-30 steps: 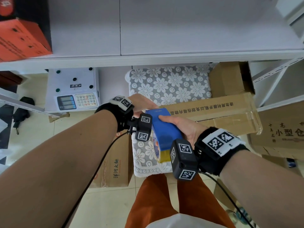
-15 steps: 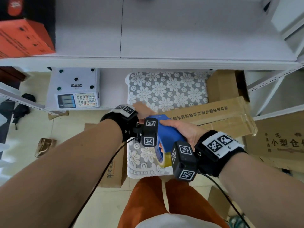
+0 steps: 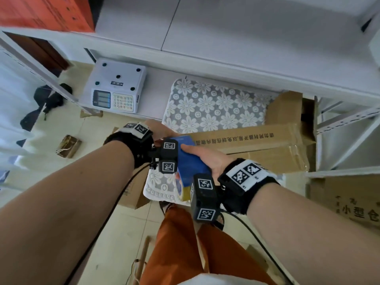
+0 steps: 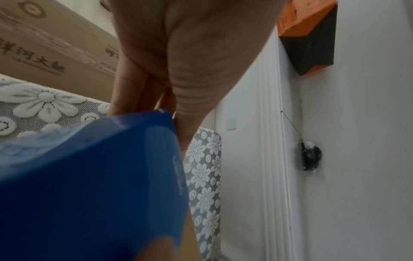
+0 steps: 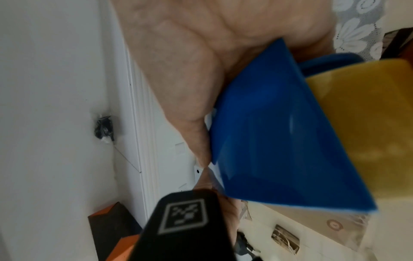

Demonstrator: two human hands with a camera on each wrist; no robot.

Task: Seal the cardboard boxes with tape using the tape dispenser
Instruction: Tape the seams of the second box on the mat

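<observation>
Tape dispenser (image 3: pixel 190 161), blue with a yellowish tape roll (image 3: pixel 185 192), sits in the right hand (image 3: pixel 207 159), whose grip wraps its body. Left hand (image 3: pixel 162 132) touches its front end; that grip I cannot tell. Beyond lies the long cardboard box (image 3: pixel 253 140) beside a flowered cushion (image 3: pixel 213 105).

- The head camera looks steeply down from above, over both forearms to the floor, shelving and the flowered cloth (image 3: pixel 213 108).
- The left wrist camera sits very close behind the left hand (image 4: pixel 178 58), looking along it at the blue tape dispenser (image 4: pixel 100 185).
- The right wrist camera is just as close to the right hand (image 5: pixel 190 61).
- All three share the dispenser and the cloth; both wrist views also catch the white wall (image 4: pixel 357 141).
</observation>
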